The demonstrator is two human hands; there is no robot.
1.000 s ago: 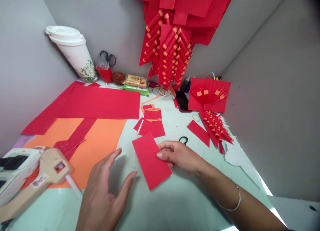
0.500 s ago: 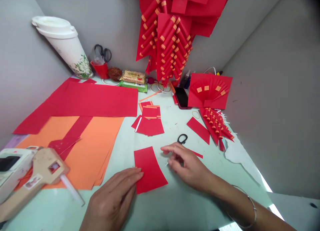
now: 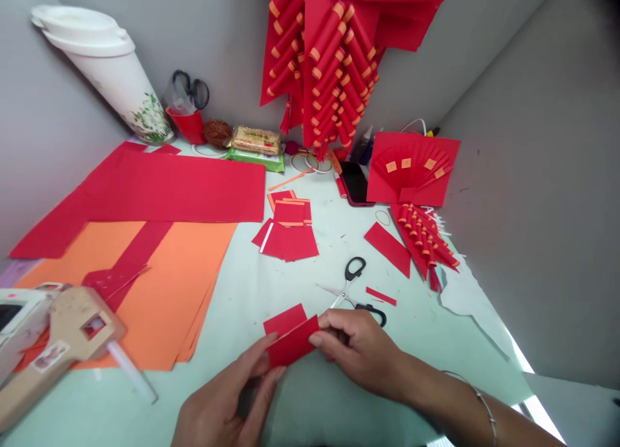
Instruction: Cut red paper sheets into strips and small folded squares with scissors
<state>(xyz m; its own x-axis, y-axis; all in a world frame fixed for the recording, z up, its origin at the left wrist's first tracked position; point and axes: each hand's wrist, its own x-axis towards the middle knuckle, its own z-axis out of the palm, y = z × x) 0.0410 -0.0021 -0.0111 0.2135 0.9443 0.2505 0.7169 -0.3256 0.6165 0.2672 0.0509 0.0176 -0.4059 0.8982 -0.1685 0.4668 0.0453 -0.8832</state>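
Note:
A small red paper piece point(image 3: 293, 345) is raised off the table between both hands, its near part bent up. My left hand point(image 3: 232, 389) pinches its left edge between thumb and fingers. The upper right corner is pinched by my right hand point(image 3: 361, 347). Behind it shows another red portion point(image 3: 283, 319); whether it is the same sheet I cannot tell. Open scissors point(image 3: 343, 294) with black handles lie just beyond my right hand. A thin red strip point(image 3: 381, 296) rests to their right.
Red cut pieces point(image 3: 289, 240) lie mid-table, with a red rectangle point(image 3: 388, 249) to the right. Orange sheets point(image 3: 169, 305) and a glue gun point(image 3: 87, 324) occupy the left. Red paper firecrackers point(image 3: 334, 79) hang at the back, near a phone point(image 3: 355, 183).
My right hand has moved down and left onto the paper, and the scissors now show. The paper was flat under my left fingertips; now both hands grip it, bent up.

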